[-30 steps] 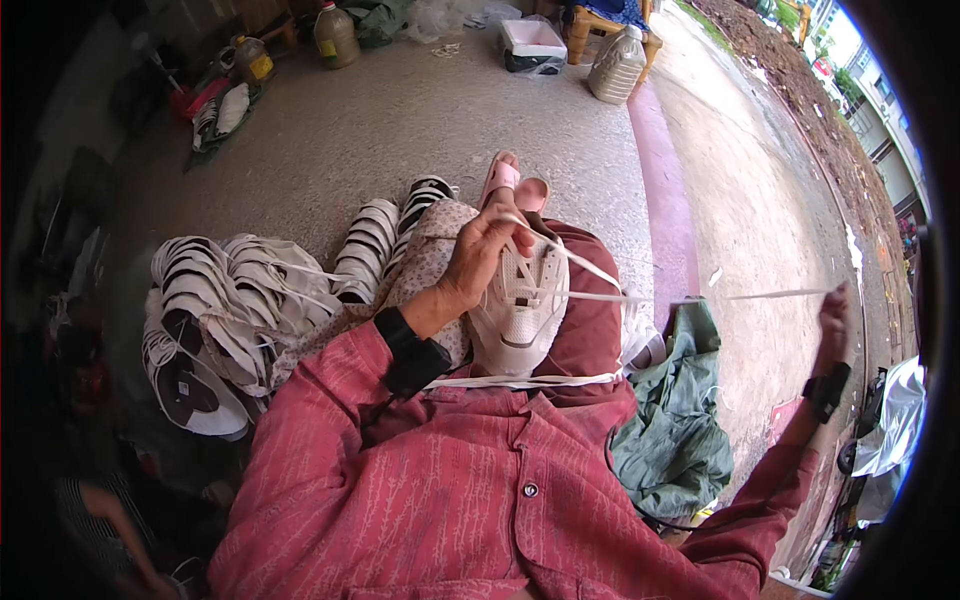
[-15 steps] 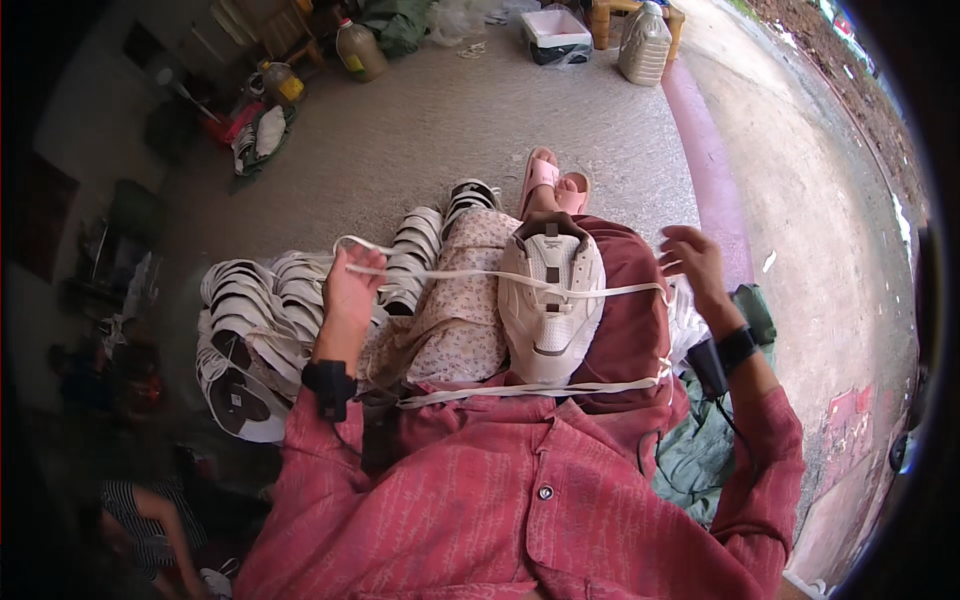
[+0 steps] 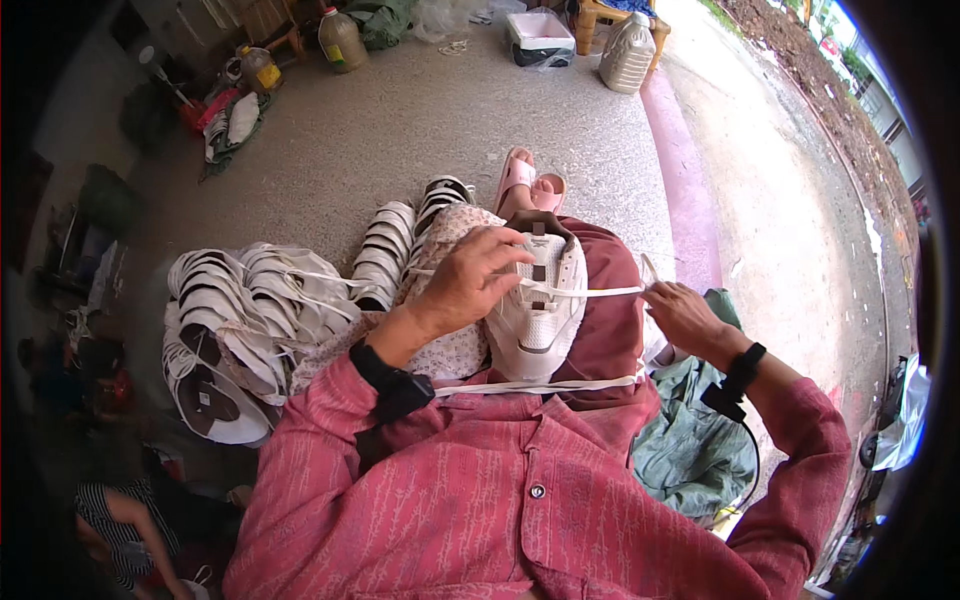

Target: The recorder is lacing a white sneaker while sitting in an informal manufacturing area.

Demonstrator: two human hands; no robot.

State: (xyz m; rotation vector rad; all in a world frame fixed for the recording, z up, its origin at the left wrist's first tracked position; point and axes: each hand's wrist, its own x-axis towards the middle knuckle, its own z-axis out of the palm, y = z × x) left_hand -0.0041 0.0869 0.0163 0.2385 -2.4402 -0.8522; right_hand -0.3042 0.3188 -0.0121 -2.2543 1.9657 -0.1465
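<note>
A white and beige sneaker (image 3: 535,330) with a brown collar lies on my lap, toe toward me. A white flat shoelace (image 3: 600,293) runs across its tongue to my right hand (image 3: 690,318), whose fingers are pinched on it at the right of the shoe. My left hand (image 3: 470,278) reaches over the shoe's left side, its fingers and thumb apart beside the tongue and eyelets. Part of the lace is hidden behind that hand. A second pale lace (image 3: 530,387) stretches across my lap below the toe.
Stacks of white and dark shoes (image 3: 215,320) stand at my left, with another row (image 3: 383,255) beside my patterned cloth. A green sack (image 3: 690,440) lies at my right. Farther off are a plastic jug (image 3: 628,55) and a white box (image 3: 540,32). Another person's arm (image 3: 150,530) shows lower left.
My left hand has moved right from the lace loop onto the shoe's side. My right hand has come down and closed on the lace. The view has shifted slightly.
</note>
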